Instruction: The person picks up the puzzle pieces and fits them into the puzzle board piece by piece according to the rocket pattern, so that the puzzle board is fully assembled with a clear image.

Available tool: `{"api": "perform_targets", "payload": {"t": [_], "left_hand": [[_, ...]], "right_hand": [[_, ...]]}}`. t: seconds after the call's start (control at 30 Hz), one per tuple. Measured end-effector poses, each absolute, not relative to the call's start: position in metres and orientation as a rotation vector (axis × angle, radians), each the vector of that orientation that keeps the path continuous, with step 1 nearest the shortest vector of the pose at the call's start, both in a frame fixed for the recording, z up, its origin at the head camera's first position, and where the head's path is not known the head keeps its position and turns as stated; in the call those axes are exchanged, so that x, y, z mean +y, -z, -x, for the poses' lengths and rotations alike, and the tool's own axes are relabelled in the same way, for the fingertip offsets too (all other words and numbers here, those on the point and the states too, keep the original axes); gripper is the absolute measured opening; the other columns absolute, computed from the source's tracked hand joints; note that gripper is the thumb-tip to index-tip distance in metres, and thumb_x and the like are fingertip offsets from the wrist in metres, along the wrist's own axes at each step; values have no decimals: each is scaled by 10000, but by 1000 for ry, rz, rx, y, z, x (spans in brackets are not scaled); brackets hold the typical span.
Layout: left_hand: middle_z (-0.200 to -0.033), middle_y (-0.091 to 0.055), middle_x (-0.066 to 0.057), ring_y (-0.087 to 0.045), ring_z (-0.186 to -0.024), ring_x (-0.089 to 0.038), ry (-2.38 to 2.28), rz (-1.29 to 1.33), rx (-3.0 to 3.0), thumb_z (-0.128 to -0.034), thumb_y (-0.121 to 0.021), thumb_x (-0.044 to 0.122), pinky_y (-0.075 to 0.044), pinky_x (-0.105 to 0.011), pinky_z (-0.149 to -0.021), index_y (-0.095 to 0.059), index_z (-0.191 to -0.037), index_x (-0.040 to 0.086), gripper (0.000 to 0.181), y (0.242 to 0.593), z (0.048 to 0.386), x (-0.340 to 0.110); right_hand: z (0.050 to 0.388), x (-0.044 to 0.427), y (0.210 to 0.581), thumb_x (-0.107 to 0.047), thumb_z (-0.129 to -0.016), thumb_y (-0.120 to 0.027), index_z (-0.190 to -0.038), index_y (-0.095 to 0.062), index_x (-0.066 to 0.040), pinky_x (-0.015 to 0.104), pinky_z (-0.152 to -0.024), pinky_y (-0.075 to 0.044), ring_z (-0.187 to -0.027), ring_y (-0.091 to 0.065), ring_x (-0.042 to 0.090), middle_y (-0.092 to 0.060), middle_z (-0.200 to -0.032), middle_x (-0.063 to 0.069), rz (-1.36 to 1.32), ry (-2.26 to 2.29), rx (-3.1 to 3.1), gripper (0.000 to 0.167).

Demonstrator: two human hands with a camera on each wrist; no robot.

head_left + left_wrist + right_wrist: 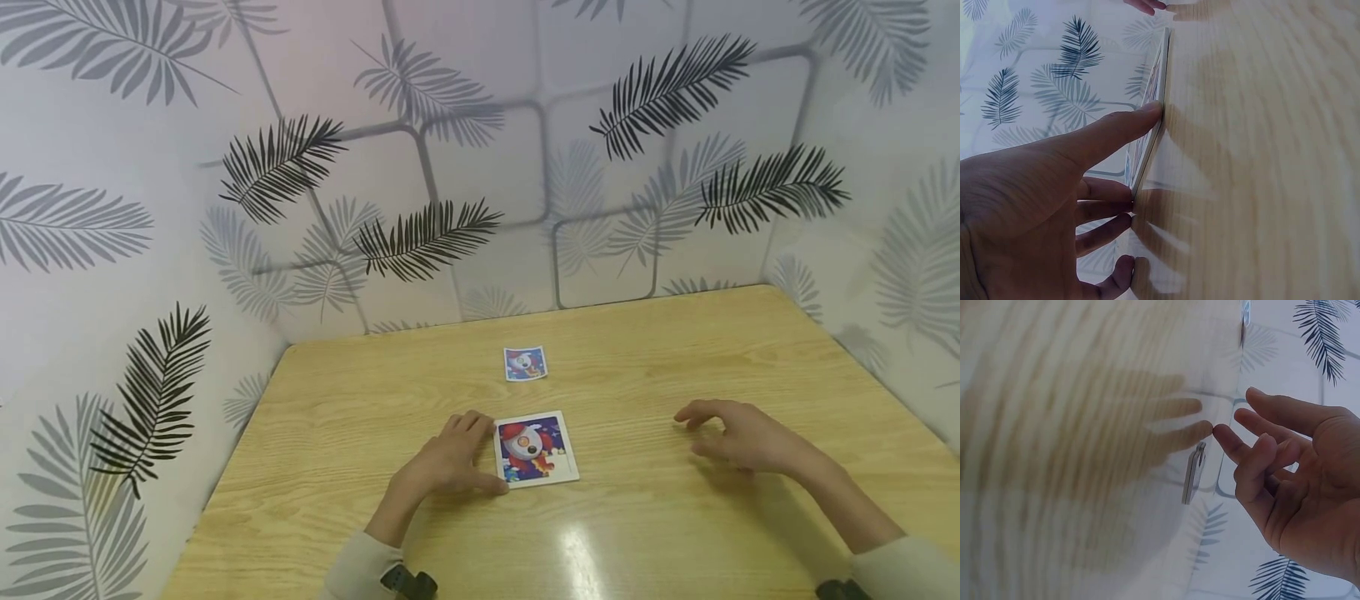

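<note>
A square picture puzzle board (534,448) with a rocket-like picture and a white border lies flat on the table, a pale patch at its lower right. My left hand (453,457) rests beside it, touching its left side with the thumb at the near corner. In the left wrist view the thumb and fingertips of that left hand (1035,187) meet the edge of the board (1149,125). To the right, apart from the board, my right hand (742,437) hovers over the table with loosely bent fingers, holding nothing; the right wrist view shows this hand (1300,481) too.
Beyond the board lies a small picture card (526,364) with a similar rocket image, slightly curled. The wooden table (360,383) meets leaf-patterned walls (487,183) at the back and sides. Dark bands (408,582) sit at both sleeves.
</note>
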State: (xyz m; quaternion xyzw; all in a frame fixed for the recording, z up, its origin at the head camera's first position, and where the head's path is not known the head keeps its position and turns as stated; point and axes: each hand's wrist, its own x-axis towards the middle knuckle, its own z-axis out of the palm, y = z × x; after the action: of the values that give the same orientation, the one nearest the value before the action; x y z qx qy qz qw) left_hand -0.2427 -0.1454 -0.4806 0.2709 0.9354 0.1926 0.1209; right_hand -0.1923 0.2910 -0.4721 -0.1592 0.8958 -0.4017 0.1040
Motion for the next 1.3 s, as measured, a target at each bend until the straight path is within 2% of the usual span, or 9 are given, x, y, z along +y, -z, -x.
{"api": "perform_targets", "payload": {"t": [0.2,0.4,0.53,0.77,0.93,1.13,1.3], "left_hand": [[-1509,-477,-86,-431,-1381,-324,-560,-797,2732,-793,-877,493,-466,-589,-1082,-507,-1456,113,849,481,243,-146],[-1501,-480,-77,-437,-1365,-313,-555,-792,2733,-797,-873,492,-472,-583,-1076,-509,-1449,121,833,481,244,-145],[-1501,-479,-77,-434,-1363,-311,-557,-789,2729,-797,-875,489,-469,-587,-1077,-509,-1450,118,836,480,244,-144],[-1511,-474,-82,-424,-1379,-319,-558,-782,2727,-794,-880,489,-462,-595,-1083,-508,-1446,122,835,481,243,-145],[-1505,-478,-77,-430,-1372,-312,-551,-788,2724,-800,-875,497,-464,-578,-1090,-509,-1446,127,830,482,243,-145],[-1516,-473,-67,-422,-1387,-305,-546,-778,2726,-801,-874,494,-452,-577,-1103,-506,-1453,139,829,482,243,-145],[-1498,-483,-74,-429,-1377,-311,-548,-794,2731,-798,-878,490,-461,-580,-1092,-510,-1445,125,828,481,244,-145]], "right_hand": [[191,300,473,-61,-947,-708,-1366,-590,14,250,-396,-442,-456,-398,51,-608,-1304,265,412,1187,2628,442],[191,313,468,59,-922,-636,-1385,-559,50,231,-408,-416,-461,-370,52,-574,-1313,303,433,1210,2547,470],[189,323,465,150,-839,-586,-1372,-572,61,211,-423,-380,-469,-338,56,-570,-1291,292,424,1219,2483,540],[182,329,469,191,-734,-594,-1360,-593,25,200,-430,-386,-467,-369,52,-541,-1272,263,419,1185,2461,648],[182,327,474,241,-686,-546,-1315,-620,16,200,-414,-385,-469,-386,38,-576,-1138,200,493,1118,2565,672],[187,323,476,243,-723,-554,-1290,-640,-40,218,-396,-422,-466,-424,44,-617,-981,96,491,1014,2667,639],[187,317,475,157,-798,-617,-1261,-642,-21,242,-405,-446,-505,-503,102,-643,-907,61,400,960,2710,496]]}}
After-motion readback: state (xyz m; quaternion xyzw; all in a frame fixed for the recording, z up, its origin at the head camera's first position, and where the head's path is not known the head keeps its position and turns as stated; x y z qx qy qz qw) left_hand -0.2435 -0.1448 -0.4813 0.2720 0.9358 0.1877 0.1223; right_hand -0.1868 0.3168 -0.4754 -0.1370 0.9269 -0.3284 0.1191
